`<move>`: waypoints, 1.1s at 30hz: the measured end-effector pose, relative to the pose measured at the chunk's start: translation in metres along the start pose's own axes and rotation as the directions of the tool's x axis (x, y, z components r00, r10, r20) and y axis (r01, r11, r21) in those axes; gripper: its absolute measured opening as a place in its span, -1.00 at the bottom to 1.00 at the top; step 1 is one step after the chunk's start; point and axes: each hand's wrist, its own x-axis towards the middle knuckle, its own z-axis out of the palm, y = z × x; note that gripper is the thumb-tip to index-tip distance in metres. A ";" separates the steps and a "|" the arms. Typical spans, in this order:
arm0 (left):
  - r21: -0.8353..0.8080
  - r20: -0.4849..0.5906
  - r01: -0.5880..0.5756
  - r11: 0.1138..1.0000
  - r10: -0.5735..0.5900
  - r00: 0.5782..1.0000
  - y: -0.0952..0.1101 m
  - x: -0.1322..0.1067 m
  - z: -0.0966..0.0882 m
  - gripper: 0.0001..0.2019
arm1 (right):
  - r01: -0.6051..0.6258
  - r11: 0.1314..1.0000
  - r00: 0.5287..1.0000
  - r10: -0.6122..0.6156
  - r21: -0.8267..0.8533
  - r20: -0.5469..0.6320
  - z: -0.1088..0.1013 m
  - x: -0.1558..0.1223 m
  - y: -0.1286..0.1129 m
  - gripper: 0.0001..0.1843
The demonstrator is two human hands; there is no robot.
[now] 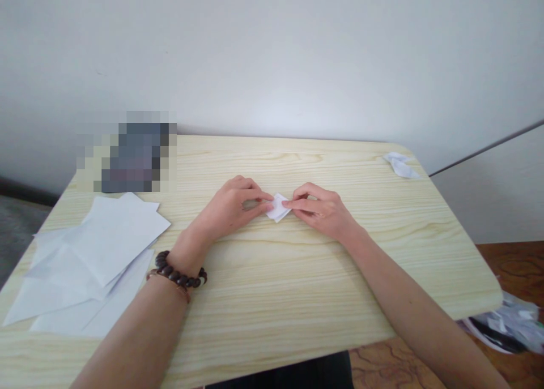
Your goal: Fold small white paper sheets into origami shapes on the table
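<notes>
A small folded piece of white paper (278, 206) lies on the light wooden table (297, 287) near its middle. My left hand (232, 208) pinches the paper's left side with fingers curled. From the other side, my right hand (321, 208) presses and pinches its right edge with thumb and forefinger. A dark beaded bracelet (178, 274) circles my left wrist.
A loose stack of white paper sheets (91, 259) lies at the table's left. A pixelated dark object (131, 154) sits at the back left. A crumpled white paper (402, 165) rests at the back right corner. A bin with paper scraps (508, 324) stands on the floor, right.
</notes>
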 end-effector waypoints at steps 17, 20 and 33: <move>0.217 -0.112 0.052 0.975 -0.028 0.993 0.003 -0.003 0.014 -0.69 | -0.299 0.952 0.953 0.301 -0.063 0.037 0.014 0.007 -0.009 -0.62; 0.208 -0.128 0.057 0.976 -0.030 0.991 0.000 -0.002 0.016 -0.69 | -0.320 0.946 0.947 0.319 0.050 0.016 0.012 0.007 -0.009 -0.66; -0.015 -0.048 0.079 0.997 -0.080 0.996 0.003 0.004 0.008 -0.89 | -0.242 0.958 0.970 0.234 0.155 0.067 0.007 0.007 -0.006 -0.87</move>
